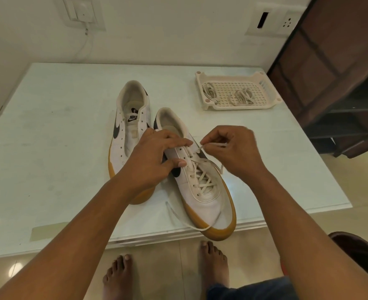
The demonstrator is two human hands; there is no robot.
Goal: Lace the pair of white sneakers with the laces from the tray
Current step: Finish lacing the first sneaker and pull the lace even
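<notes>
The nearer sneaker (202, 202) sits on the worktop (49, 126) just right of centre, with its gum toe poking out past the near edge. Its lace (202, 180) is crisscrossed through the lower eyelets, and the top ones are still bare. The right hand (233, 152) hovers over the right side of that shoe, its grip pinching the lace end between thumb and fingertips, with the strand running down to an eyelet. The left hand (152, 156) lies across the shoe's opening, its grip spread, fingers on the tongue area and thumb pressing the left eyelet row. The other lace end trails in a loop over the toe.

The second sneaker (133, 118) is just beside it, to the left and a bit farther back, with no lace in it. The white tray (200, 87) is at the far right of the worktop, well apart from the shoes, with bundled laces (241, 96) inside. Bare feet (118, 276) are on the floor below the near edge.
</notes>
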